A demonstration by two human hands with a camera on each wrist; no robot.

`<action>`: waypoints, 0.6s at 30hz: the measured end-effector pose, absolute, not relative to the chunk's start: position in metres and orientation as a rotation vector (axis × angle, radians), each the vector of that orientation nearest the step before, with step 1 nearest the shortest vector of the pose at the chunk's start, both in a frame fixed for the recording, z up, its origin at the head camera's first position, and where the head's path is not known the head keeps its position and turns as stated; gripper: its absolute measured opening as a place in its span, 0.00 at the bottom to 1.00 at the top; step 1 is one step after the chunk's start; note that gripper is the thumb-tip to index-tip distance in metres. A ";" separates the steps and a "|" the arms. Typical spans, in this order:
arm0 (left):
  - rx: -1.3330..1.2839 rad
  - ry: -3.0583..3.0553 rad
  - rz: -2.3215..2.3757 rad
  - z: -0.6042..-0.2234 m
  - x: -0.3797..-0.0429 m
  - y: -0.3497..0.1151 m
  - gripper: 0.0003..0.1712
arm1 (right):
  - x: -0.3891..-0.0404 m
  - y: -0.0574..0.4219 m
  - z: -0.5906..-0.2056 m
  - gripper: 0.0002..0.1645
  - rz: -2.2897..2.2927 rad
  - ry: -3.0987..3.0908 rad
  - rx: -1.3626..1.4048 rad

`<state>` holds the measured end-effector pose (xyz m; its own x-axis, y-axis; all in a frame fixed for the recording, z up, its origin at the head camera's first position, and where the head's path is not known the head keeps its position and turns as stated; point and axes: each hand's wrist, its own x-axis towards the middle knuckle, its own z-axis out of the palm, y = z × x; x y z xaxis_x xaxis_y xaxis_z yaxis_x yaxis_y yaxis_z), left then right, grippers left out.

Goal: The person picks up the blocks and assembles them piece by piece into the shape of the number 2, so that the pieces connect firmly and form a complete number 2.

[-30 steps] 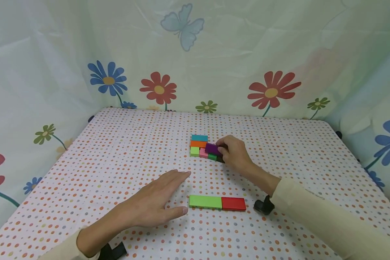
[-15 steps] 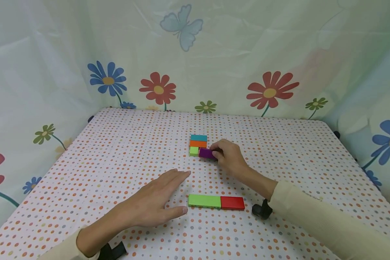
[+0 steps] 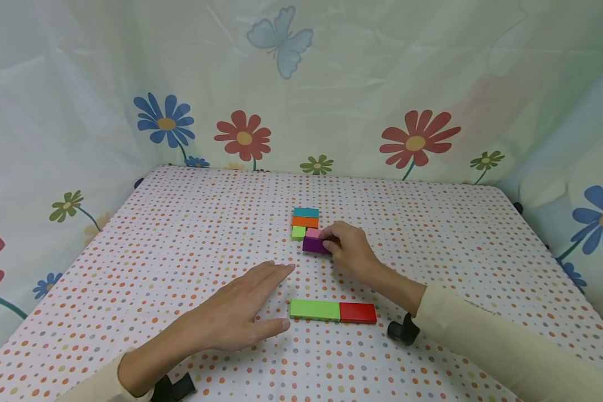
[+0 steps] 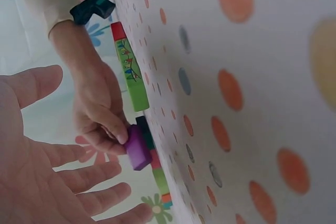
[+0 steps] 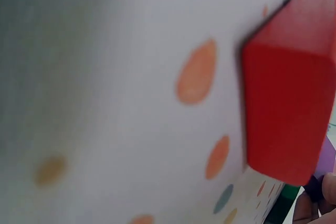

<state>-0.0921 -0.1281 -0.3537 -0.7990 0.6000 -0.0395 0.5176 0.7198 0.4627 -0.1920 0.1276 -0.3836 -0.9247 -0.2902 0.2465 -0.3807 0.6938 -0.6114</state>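
My right hand (image 3: pixel 352 250) pinches a purple block (image 3: pixel 314 245) by its right end. In the left wrist view the purple block (image 4: pixel 138 150) is close beside a dark green block (image 4: pixel 144 131) in the group. A pink block (image 3: pixel 312 232) shows just behind the purple one, and a small lime block (image 3: pixel 298 233) sits to its left. Farther back lie an orange block (image 3: pixel 305 222) and a blue block (image 3: pixel 306 213). My left hand (image 3: pixel 246 310) stays at the near left, fingers straight, holding nothing.
Nearer me, a long lime block (image 3: pixel 314 310) and a red block (image 3: pixel 358 312) lie end to end. The dotted tablecloth (image 3: pixel 221 223) covers the table, with a flowered curtain (image 3: pixel 331 84) behind it. Black wrist devices (image 3: pixel 403 329) sit at both cuffs.
My right hand has carried the purple block leftward and nearer me, across the front of the block group. The pink block's top shows again behind it. My left hand has stayed put.
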 end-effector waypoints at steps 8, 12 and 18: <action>0.916 2.752 0.645 -0.354 -0.092 -0.127 0.49 | -0.191 0.127 -0.385 0.09 1.063 -2.785 0.572; 0.913 2.748 0.648 -0.355 -0.092 -0.127 0.49 | -0.192 0.127 -0.387 0.09 1.052 -2.806 0.579; 0.906 2.735 0.658 -0.355 -0.093 -0.127 0.49 | -0.192 0.128 -0.388 0.08 1.049 -2.819 0.599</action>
